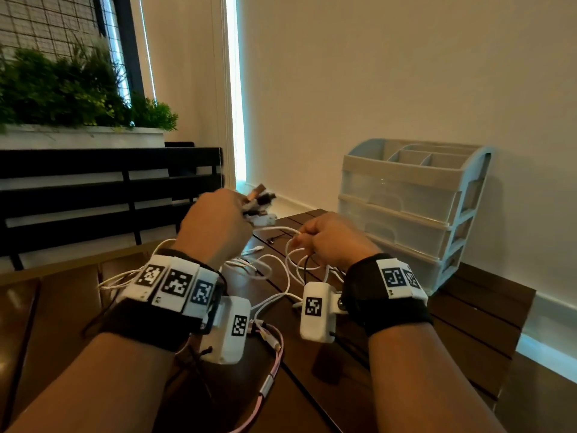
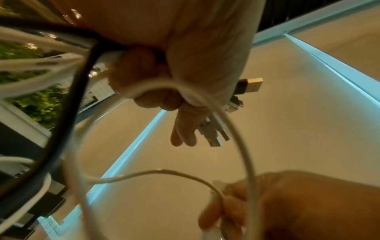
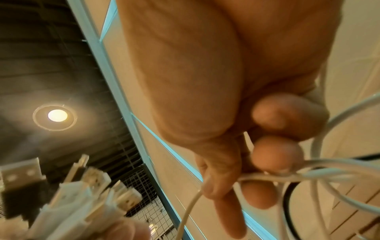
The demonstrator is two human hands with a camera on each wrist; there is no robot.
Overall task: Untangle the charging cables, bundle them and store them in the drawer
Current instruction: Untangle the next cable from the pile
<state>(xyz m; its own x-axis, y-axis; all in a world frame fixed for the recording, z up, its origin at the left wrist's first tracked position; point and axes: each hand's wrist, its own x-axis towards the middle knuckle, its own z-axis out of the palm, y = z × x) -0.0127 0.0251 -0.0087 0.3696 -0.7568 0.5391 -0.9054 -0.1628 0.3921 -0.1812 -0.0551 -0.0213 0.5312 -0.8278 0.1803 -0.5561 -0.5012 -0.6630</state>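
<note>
My left hand (image 1: pixel 218 220) is raised above the table and grips a bunch of cable ends, whose USB plugs (image 1: pixel 259 203) stick out past the fingers. The left wrist view shows the plugs (image 2: pixel 244 91) beyond the curled fingers, with white and black cables trailing back. My right hand (image 1: pixel 327 239) pinches white cable loops (image 1: pixel 293 257) just above the table; in the right wrist view, its thumb and fingers close round the white cables (image 3: pixel 287 175). More white cables (image 1: pixel 249 264) lie tangled on the dark wooden table (image 1: pixel 468 323). A pink cable (image 1: pixel 271 364) lies near my left wrist.
A pale blue plastic drawer unit (image 1: pixel 412 207) with three translucent drawers, all closed, stands against the wall at the table's back right. A black slatted bench (image 1: pixel 109 189) and a planter with greenery (image 1: pixel 78 89) are to the left.
</note>
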